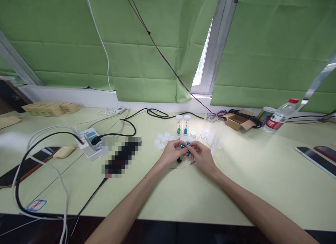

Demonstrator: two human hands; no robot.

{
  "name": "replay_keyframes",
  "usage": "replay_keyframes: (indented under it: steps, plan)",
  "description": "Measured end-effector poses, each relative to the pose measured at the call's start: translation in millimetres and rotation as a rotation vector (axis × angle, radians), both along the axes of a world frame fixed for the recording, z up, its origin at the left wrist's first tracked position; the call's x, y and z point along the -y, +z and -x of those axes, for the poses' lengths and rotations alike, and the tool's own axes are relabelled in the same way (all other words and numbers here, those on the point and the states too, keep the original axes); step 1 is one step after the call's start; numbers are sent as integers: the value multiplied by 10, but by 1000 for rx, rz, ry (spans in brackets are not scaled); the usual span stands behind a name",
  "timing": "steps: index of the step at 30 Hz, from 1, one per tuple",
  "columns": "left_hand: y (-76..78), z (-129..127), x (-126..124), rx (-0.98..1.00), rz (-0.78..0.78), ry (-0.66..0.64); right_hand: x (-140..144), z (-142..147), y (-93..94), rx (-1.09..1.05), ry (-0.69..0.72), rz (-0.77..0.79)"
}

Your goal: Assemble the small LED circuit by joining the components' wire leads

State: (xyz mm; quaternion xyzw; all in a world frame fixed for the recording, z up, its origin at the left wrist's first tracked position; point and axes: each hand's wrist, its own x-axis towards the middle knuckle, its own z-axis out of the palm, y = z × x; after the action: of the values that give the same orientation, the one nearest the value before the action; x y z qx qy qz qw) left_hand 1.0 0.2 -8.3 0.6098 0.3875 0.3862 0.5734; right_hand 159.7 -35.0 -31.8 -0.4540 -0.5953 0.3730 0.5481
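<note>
Hands meeting mid-table: left hand [172, 152] and right hand [201, 155] both pinching small blue pieces [186, 146] at the fingertips. Probably light, rigid, glossy, slippery; best pinched by the sides. Beyond: round white caps [160, 140], two clear capped vials [182, 125], clear tubes [213, 132], likely brittle. Pale green table [236, 188], smooth.

My left hand [172, 152] and right hand [201, 155] meet over the pale green table [236, 188], pinching a small blue metal piece [187, 146] between fingertips, near round white plastic caps [161, 140].
</note>
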Motion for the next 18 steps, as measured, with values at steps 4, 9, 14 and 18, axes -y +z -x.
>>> replay_keyframes:
  steps: [4,9,14,18]
  plan:
    - [11,-3,-1,-28,-49,1,-8,0,-1,-14,5,16]
    - [49,-32,26,-108,-84,55,-24,-6,-17,-34,11,37]
    - [106,-60,63,-120,-84,101,-24,-15,-26,-46,26,34]
    - [77,-59,42,-105,-82,116,-23,-19,-31,-47,46,33]
